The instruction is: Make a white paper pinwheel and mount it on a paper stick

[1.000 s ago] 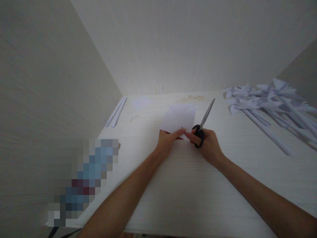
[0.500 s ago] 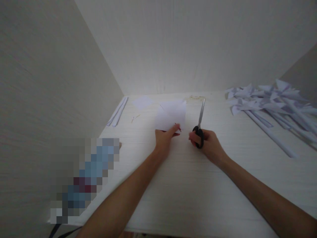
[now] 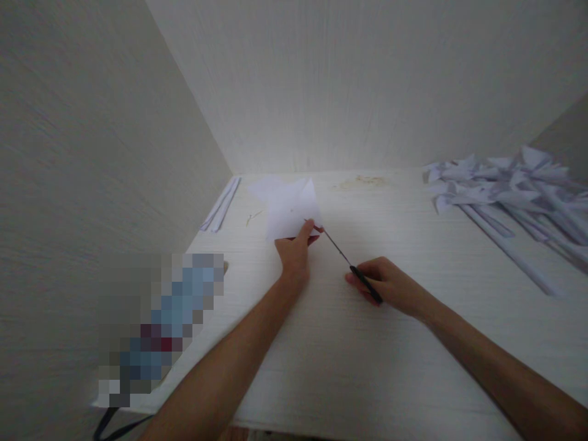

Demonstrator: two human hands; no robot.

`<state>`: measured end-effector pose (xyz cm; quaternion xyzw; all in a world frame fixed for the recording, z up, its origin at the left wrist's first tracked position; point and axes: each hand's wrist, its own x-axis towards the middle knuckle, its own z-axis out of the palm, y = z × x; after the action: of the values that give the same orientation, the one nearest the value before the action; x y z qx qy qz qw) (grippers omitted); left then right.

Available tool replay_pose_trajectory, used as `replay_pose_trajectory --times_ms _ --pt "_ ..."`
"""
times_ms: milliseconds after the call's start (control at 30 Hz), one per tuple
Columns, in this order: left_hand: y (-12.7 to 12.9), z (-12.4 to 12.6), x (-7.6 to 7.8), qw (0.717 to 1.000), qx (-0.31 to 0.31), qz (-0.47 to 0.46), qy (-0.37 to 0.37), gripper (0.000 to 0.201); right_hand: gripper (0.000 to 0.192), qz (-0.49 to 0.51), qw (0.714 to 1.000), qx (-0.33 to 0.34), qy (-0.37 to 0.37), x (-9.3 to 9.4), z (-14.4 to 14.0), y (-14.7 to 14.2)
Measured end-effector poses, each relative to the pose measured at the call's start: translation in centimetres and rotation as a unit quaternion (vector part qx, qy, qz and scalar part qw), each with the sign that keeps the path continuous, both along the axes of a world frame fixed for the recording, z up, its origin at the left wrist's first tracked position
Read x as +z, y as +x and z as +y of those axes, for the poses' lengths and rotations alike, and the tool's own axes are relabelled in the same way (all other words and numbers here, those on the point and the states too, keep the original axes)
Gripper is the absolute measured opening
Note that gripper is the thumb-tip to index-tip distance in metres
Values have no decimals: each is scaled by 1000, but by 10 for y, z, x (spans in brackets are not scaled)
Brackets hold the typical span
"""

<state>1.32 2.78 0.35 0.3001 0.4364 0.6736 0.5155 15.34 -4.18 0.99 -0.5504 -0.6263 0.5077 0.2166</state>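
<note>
A square sheet of white paper (image 3: pixel 294 205) is gripped along its near edge by my left hand (image 3: pixel 297 245), thumb on top and fingers beneath. Slits show near the paper's corners. My right hand (image 3: pixel 383 285) is closed around the black handles of a pair of scissors (image 3: pixel 342 254). The scissors are seen edge-on, and their tip points up-left to the paper's near right corner, beside my left thumb. Whether the tip touches the paper I cannot tell.
Folded paper pinwheels on rolled paper sticks (image 3: pixel 509 196) are heaped at the right. Two rolled paper sticks (image 3: pixel 225 205) lie at the back left. Another paper sheet (image 3: pixel 260 185) lies partly behind the held one. A blurred-out bluish object (image 3: pixel 174 312) stands at the left edge.
My left hand has shifted the paper leftward, over the sheet behind. The scissors have swung from pointing away to pointing left, their tip now close to the paper's near right corner.
</note>
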Motion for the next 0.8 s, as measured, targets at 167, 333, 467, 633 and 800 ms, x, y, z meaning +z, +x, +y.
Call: replay_pose_trajectory --times_ms 167,333,467,633,800 --pt "1 0 2 1000 1 -6 -5 13 42 -7 1000 6 10 -2 0 1" --pt "0 0 1 1000 -3 -9 2 13 42 -6 1000 2 8 -3 0 1" --pt "0 0 1 1000 -5 -11 1 14 42 -11 1000 -1 12 -2 0 1" --pt "0 0 2 1000 -7 -6 -2 13 43 -2 1000 -8 6 -3 0 1" --pt "0 0 1 1000 -3 -8 -7 13 43 -6 1000 -6 4 -2 0 1"
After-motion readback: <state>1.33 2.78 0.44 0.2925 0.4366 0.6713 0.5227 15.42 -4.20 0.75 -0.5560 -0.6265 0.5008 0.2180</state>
